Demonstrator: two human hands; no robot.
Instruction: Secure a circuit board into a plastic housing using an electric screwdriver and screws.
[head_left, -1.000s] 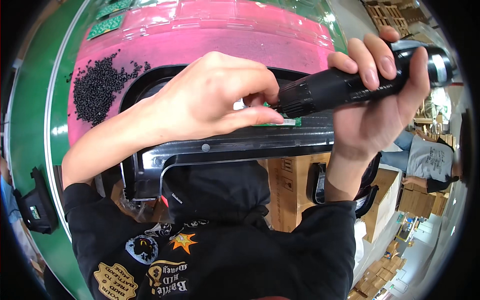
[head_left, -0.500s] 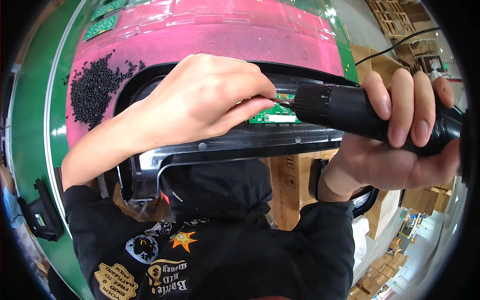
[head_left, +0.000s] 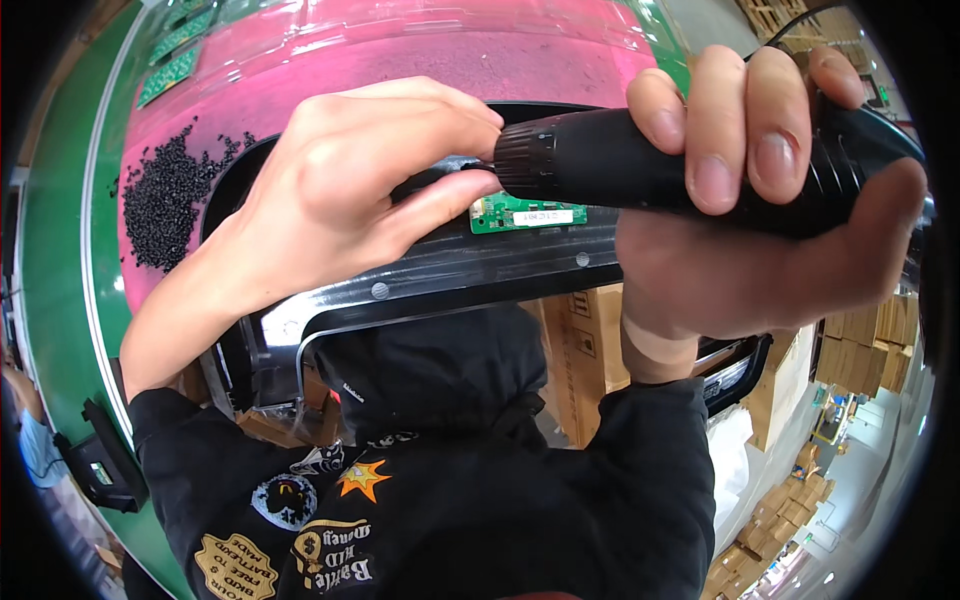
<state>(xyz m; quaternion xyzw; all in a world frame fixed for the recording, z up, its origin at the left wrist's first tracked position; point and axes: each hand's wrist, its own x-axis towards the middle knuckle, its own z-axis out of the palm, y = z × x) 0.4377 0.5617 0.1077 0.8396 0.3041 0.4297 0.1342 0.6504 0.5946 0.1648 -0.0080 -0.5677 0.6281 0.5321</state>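
Observation:
My right hand [head_left: 740, 255] is wrapped round a black electric screwdriver [head_left: 600, 155], held nearly level and pointing left. At its tip, the thumb and forefinger of my left hand [head_left: 345, 170] pinch together around the bit end; whatever small thing they hold is hidden. Below the screwdriver, a green circuit board [head_left: 535, 217] with a white label lies inside a long black plastic housing [head_left: 450, 270]. My hands and the tool cover part of the board and the housing's far side.
Small black screws [head_left: 165, 205] lie heaped on the pink mat [head_left: 290, 75] at the left. Other green boards [head_left: 168, 78] are at the far left. A black device [head_left: 105, 465] sits by the green table's left edge. Cardboard boxes [head_left: 585, 350] stand below the housing.
The screwdriver and my right hand have moved left and farther away from me. My left hand has shifted left too, its pinch still at the tip. The view has shifted slightly.

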